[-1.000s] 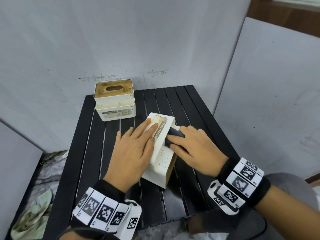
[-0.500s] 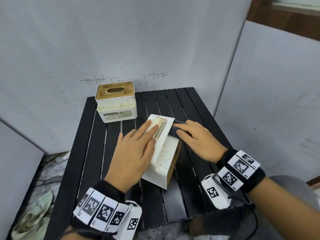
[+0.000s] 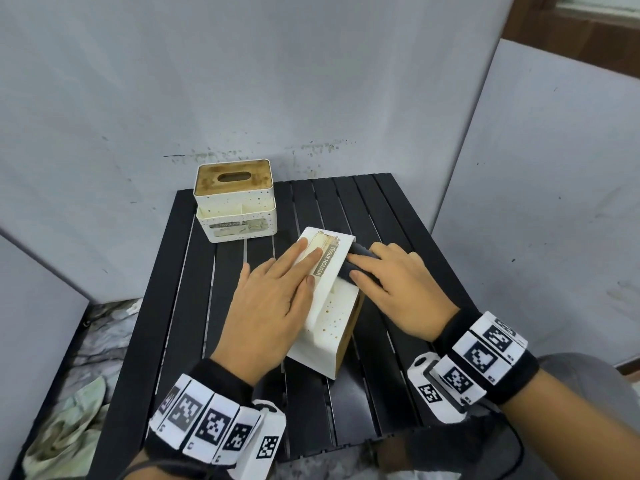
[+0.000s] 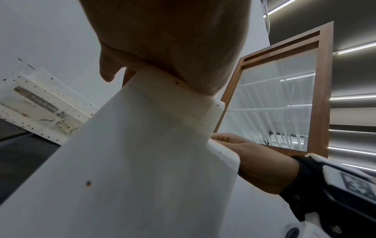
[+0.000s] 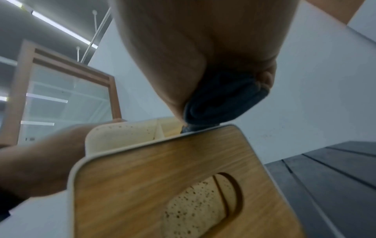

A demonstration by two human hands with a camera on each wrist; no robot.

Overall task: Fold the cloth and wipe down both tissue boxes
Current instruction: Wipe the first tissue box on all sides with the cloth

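Note:
A white tissue box (image 3: 329, 317) lies on its side mid-table, its wooden lid (image 5: 173, 185) facing right. My left hand (image 3: 273, 299) lies flat on its upper face, fingers straight, holding it still. My right hand (image 3: 398, 285) presses a folded dark cloth (image 3: 360, 254) against the box's upper right edge; in the right wrist view the cloth (image 5: 221, 99) is pinched between thumb and fingers. A second white tissue box (image 3: 235, 206) with a wooden top stands upright at the table's back left, and shows in the left wrist view too (image 4: 40, 109).
The black slatted table (image 3: 398, 216) sits in a corner of grey-white walls (image 3: 242, 81). A white panel (image 3: 554, 202) rises along its right side. A crumpled pale cloth (image 3: 62, 431) lies on the floor to the left.
My right hand slid the cloth away along the box's right edge toward the far end, then came slightly back. The left hand and the box stayed put.

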